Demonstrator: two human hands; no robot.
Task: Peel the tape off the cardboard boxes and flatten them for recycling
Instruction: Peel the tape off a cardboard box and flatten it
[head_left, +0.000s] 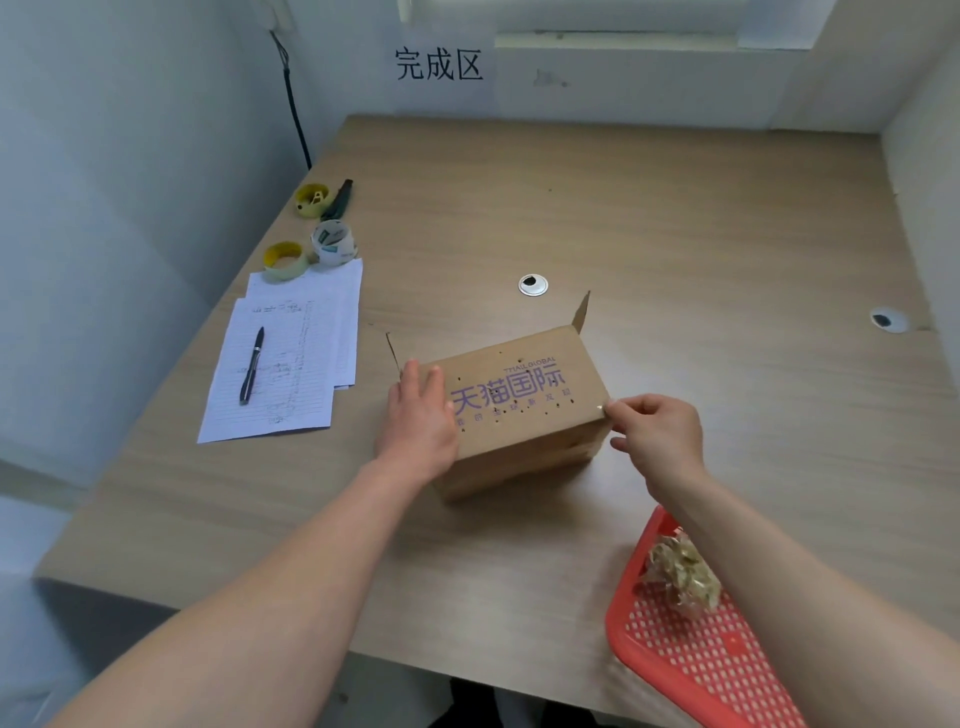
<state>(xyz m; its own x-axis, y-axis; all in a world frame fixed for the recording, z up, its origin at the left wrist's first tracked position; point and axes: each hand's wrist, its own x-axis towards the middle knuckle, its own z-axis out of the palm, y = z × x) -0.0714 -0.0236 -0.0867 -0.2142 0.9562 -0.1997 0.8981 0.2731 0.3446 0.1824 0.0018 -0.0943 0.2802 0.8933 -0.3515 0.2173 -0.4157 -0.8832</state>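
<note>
A small brown cardboard box (519, 410) with purple print lies on its side on the wooden table (675, 234), its flaps open toward the far side. My left hand (421, 421) lies flat on the box's left end, fingers straight, holding it down. My right hand (657, 434) pinches a small bit of clear tape at the box's near right corner, thumb and forefinger together. The tape strip itself is barely visible.
A red mesh basket (691, 654) holding crumpled tape hangs over the table's front right edge. At left lie lined papers (291, 358) with a pen (253, 365), three tape rolls (332, 241) and a dark cutter (338, 198). Two cable holes (533, 285) sit behind the box.
</note>
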